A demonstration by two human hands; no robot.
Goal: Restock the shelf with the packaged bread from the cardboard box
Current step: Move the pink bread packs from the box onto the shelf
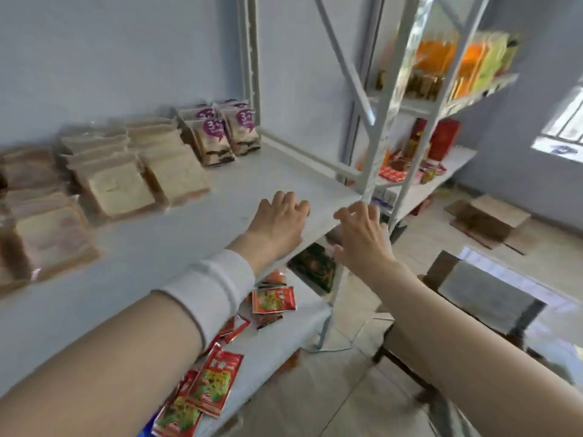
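Pale blue walls (pixel 110 58), white metal shelf (pixel 220 190) at about chest height. Far left to centre: packaged bread (pixel 120 190) is already stocked in rows running front to back, slices leaning, brown loaves outermost, white loaves next. Purple-labelled packs (pixel 220 137) are stood upright at the back, right of the bread. The right-hand stretch of the shelf is bare. Red sachets (pixel 214 380) are scattered on the lower shelf (pixel 284 342) below.

Left hand (pixel 277 222) is held low over the bare stretch near the front edge; contact can't be told. Its fingers (pixel 285 200) are loosely spread and nothing is held. Right hand (pixel 362 234) is just beside it, at the front corner, fingers relaxed and slightly curled, also empty.

Key relation: stocked bread lies left and behind both hands. The cardboard box (pixel 441 269) is probably the one low to the right, so the right hand is nearer. Box contents are not visible. A reach down and right is judged the next move, with the free slot straight ahead of the left hand.

Further right: flattened cardboard (pixel 489 219) on the tiled floor (pixel 410 247), and a second rack (pixel 441 99) loaded with orange and red packets.
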